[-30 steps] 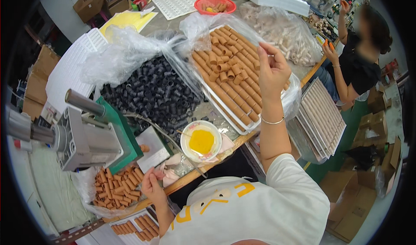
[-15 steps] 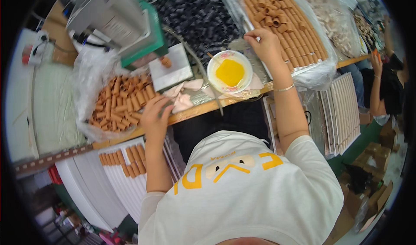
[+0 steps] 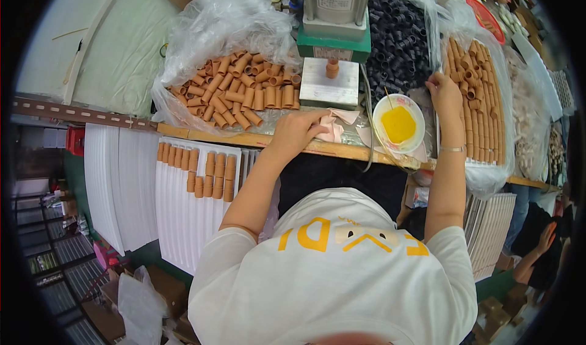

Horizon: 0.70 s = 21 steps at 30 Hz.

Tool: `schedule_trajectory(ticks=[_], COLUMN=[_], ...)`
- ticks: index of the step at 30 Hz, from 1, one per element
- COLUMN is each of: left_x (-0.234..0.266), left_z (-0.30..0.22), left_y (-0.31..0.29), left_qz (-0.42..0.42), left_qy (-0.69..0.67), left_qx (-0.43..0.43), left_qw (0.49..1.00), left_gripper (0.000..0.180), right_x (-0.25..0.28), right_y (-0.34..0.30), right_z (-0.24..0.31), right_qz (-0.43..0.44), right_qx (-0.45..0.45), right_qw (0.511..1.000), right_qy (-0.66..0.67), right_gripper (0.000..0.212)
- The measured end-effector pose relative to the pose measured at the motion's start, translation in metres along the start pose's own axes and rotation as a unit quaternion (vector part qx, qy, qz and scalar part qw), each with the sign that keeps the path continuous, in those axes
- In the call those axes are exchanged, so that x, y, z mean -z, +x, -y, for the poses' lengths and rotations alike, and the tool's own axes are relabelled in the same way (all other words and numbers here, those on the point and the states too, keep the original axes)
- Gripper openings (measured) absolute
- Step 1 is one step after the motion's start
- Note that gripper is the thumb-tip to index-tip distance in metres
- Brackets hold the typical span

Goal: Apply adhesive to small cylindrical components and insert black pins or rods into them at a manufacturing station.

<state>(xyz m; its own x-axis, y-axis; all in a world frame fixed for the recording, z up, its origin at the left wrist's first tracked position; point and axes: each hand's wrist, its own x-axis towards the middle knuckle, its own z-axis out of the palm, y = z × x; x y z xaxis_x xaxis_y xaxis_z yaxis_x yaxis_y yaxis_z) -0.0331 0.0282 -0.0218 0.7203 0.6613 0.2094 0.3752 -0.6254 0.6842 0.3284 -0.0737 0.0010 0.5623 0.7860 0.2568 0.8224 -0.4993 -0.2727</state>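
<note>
Clock: 12 o'clock points to the top of the view.
Left hand (image 3: 296, 132): at the table (image 3: 244, 138) edge, partly open, thumb and forefinger apart, beside the cloth (image 3: 332, 126) at 3 o'clock; nothing is seen in its hold, and contact with the cloth is hard to tell.
Right hand (image 3: 447, 93): fingers curled, thumb and forefinger close together, near the black rings (image 3: 400, 39) at 10 to 11 o'clock; whether they pinch anything I cannot tell.
Tube (image 3: 332, 68): brown, upright on the metal block (image 3: 329, 91), clear of both hands.
Press (image 3: 332, 43): just beyond the block at 12 o'clock, with a green plate.
Loose tubes (image 3: 238, 88): brown, heaped in clear plastic (image 3: 229, 21) at 9 o'clock from the block.
Bowl (image 3: 420, 137): at 4 o'clock from the block, holding something yellow (image 3: 398, 124) and a thin stick (image 3: 388, 98).
Lined-up tubes (image 3: 479, 125): brown, in rows at 3 o'clock from the right hand, with a few piled on top.
White tray (image 3: 177, 217): at 8 o'clock from the left hand, below the table edge, partly filled with brown tubes.
Red basket (image 3: 485, 20): at 1 o'clock from the right hand.
</note>
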Motion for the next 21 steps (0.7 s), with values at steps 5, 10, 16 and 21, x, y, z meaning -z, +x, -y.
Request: schedule_trajectory(ticks=[5,10,16,21], left_x=[0.057,0.093,0.092,0.073], left_z=[0.018,0.067,0.065,0.047], left_y=[0.005,0.04,0.04,0.027], left_qz=[-0.185,-0.157,-0.102,-0.141], left_qy=[0.034,0.199,0.157,-0.19], left_qx=[0.044,-0.016,0.005,0.091], left_qw=[0.981,0.967,0.982,0.967], left_gripper=[0.015,0.026,0.029,0.027], right_x=[0.016,0.019,0.045,0.043], right_y=[-0.027,-0.05,-0.088,-0.103], right_z=[-0.005,-0.008,0.025,0.038], right_qz=[-0.105,-0.167,-0.11,-0.062], right_qx=[0.003,-0.011,0.093,0.197], right_qw=[0.991,0.956,0.962,0.97], right_qy=[0.087,0.242,0.234,0.128], right_gripper=[0.01,0.008,0.009,0.011])
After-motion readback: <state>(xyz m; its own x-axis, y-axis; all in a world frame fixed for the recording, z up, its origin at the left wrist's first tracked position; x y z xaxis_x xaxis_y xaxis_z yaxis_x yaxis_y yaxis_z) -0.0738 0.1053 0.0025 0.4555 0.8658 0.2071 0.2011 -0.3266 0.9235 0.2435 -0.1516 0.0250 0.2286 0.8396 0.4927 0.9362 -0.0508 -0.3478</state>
